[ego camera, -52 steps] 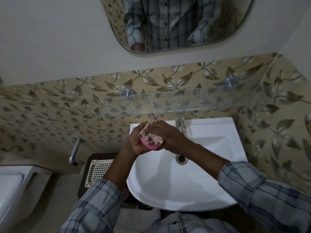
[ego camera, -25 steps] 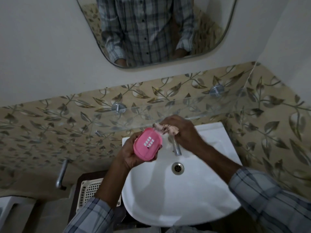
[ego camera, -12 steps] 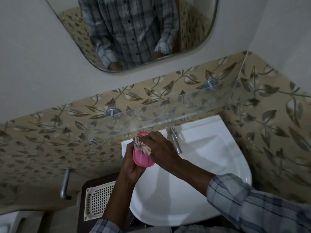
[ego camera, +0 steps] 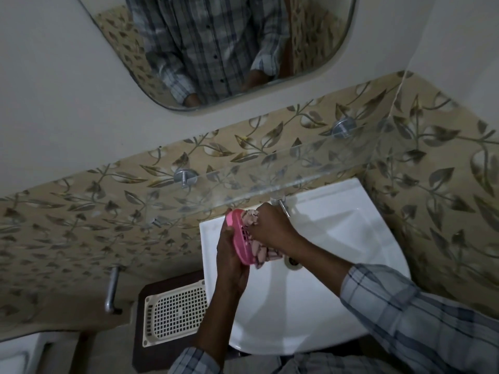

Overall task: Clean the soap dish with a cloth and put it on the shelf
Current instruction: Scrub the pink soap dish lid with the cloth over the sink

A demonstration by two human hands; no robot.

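While the left hand (ego camera: 229,255) grips the pink dish (ego camera: 241,240) on its edge, the right hand (ego camera: 272,228) presses the cloth (ego camera: 260,251) into it. The shelf (ego camera: 270,168) sits just above both hands, nearer the left.

White sink (ego camera: 337,292), tap (ego camera: 282,205), mirror (ego camera: 318,36) above (reflecting plaid shirt), perforated basket (ego camera: 175,311) left

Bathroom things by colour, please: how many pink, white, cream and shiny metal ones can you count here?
Pink: 1, the soap dish
White: 1, the sink
Cream: 1, the perforated tray
Shiny metal: 4, two shelf mounts, the tap, the wall handle
Total: 7
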